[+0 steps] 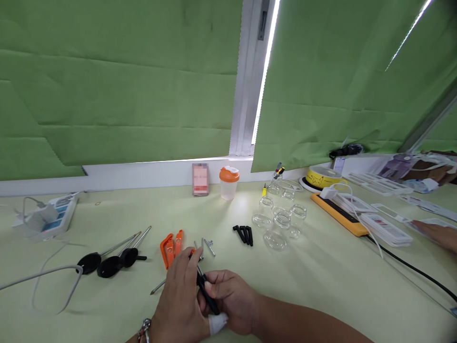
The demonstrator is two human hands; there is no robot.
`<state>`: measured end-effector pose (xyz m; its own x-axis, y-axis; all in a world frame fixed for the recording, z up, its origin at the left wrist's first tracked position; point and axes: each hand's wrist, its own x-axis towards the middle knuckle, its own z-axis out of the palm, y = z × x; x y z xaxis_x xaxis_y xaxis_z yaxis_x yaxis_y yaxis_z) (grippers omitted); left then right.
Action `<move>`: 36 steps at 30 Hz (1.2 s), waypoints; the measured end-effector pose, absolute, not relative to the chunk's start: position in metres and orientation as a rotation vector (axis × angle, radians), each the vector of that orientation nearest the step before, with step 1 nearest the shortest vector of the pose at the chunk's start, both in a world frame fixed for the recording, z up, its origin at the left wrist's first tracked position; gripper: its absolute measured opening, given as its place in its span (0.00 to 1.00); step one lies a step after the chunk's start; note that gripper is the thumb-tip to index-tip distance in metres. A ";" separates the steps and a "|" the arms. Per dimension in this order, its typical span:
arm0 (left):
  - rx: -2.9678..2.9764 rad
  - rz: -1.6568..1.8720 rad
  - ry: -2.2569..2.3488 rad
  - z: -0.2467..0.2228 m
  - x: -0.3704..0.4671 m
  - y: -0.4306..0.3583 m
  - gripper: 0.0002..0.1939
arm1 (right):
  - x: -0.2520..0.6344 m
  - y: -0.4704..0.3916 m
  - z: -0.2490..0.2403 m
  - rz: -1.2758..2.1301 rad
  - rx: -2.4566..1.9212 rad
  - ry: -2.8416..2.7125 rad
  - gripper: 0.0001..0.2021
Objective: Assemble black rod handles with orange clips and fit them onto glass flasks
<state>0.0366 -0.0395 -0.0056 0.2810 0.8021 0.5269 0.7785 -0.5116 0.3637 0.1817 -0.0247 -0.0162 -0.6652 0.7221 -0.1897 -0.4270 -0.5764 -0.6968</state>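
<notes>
My left hand (182,295), with white tape round its thumb and a bracelet at the wrist, is curled around a black part with a metal rod (209,295). My right hand (232,297) pinches the same part from the other side. A bit of orange shows at its upper end, between my left fingers. A pointed metal rod (157,287) sticks out beside my left hand; its other end is hidden. Just beyond lie orange plastic pieces (170,247) and several metal pins or screws (204,248). Small black pieces (243,235) lie farther right.
At left lie black round-headed pieces with metal shafts (110,264), near a white cable and power strip (59,219). Clear round containers (282,221) stand right of centre. Behind is an orange-lidded cup (228,183). An orange-black power strip (339,214) and another person's hand (437,234) are at right.
</notes>
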 end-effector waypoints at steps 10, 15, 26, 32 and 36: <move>2.528 1.059 1.421 0.004 0.037 -0.038 0.46 | 0.178 -0.029 -0.004 2.070 -0.796 -1.047 0.19; 2.542 1.003 1.411 -0.008 0.042 -0.043 0.52 | 0.174 -0.033 -0.011 2.006 -0.923 -1.113 0.17; 2.325 0.924 1.407 -0.003 0.042 -0.047 0.47 | 0.174 -0.030 -0.014 2.063 -0.938 -1.131 0.14; 2.027 0.804 1.382 0.012 0.035 -0.044 0.48 | 0.188 -0.022 -0.007 2.005 -1.010 -1.371 0.19; 1.486 0.656 1.124 0.037 0.024 -0.042 0.42 | 0.210 -0.002 0.000 1.859 -1.034 -1.752 0.27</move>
<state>0.0240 -0.0424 0.0369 0.3950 0.9018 -0.1753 0.2912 0.0581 0.9549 0.2097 -0.0018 0.0004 -0.6553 0.7134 -0.2482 0.2055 -0.1479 -0.9674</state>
